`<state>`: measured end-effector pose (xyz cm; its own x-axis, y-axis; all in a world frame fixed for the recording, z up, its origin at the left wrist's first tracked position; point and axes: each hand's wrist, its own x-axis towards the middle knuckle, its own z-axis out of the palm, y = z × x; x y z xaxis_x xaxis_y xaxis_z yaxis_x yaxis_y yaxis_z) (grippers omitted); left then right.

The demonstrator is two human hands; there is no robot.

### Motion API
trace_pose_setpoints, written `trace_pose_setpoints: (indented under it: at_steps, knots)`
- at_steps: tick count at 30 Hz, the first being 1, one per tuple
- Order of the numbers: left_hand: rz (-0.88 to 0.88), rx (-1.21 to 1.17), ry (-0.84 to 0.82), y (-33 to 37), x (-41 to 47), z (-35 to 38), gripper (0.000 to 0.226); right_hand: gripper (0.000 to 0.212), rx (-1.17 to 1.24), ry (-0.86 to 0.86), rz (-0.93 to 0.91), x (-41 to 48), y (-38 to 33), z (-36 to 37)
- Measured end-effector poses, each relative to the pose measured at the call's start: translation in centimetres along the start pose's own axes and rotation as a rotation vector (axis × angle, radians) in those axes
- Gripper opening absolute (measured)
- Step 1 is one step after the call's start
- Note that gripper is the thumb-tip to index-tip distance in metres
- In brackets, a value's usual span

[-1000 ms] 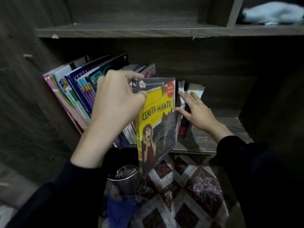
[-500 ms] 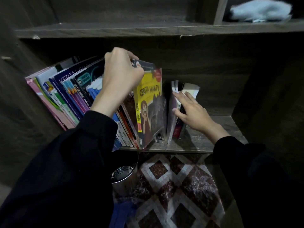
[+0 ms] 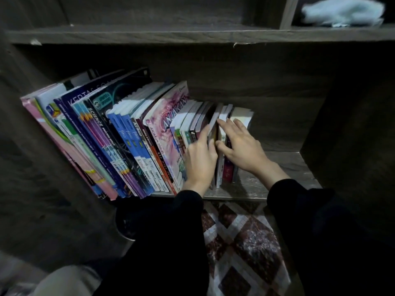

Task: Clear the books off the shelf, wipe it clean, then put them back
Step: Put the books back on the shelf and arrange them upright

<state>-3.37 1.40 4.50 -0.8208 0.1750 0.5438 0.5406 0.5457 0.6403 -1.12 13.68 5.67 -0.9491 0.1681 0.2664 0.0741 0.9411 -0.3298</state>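
Note:
A row of books point(image 3: 111, 133) leans left on the wooden shelf point(image 3: 288, 167). The yellow book point(image 3: 212, 127) now stands in the row, with only its dark edge showing. My left hand point(image 3: 199, 161) holds it at the spine, index finger along its left side and thumb on its right. My right hand point(image 3: 241, 146) lies with straight fingers on the few small books point(image 3: 241, 116) at the row's right end, holding them to the right of the gap.
The right part of the shelf board is bare wood, bounded by the dark side wall point(image 3: 342, 135). A pale cloth point(image 3: 342, 11) lies on the shelf above, at the right. Below are a metal cup point(image 3: 126, 231) and a patterned mat point(image 3: 245, 248).
My left hand carried the yellow book up from below the shelf edge and slid it into the gap in the row. My right hand stayed on the small books.

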Motion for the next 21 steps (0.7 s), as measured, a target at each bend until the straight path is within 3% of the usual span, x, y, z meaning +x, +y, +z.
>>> trace_pose_setpoints:
  at_steps: [5,8,11,14,21]
  knots:
    - [0.168,0.36,0.01,-1.6,-0.3,0.4,0.053,0.067,-0.006,-0.056,-0.054,0.1,0.5,-0.8]
    - [0.294,0.56,-0.002,-3.3,-0.4,0.0,0.09,0.094,0.135,0.018,-0.08,-0.8,1.7,0.0]
    - [0.361,0.649,-0.165,-4.8,0.2,-0.3,0.124,0.129,0.432,0.056,0.143,-2.6,3.5,2.6]
    - [0.343,0.704,-0.174,-5.7,0.8,0.1,0.134,0.139,0.628,-0.166,0.279,-3.5,4.9,5.3]
    - [0.335,0.743,0.099,-6.6,2.0,2.2,0.133,0.136,0.36,-0.118,0.225,-1.8,5.9,9.0]
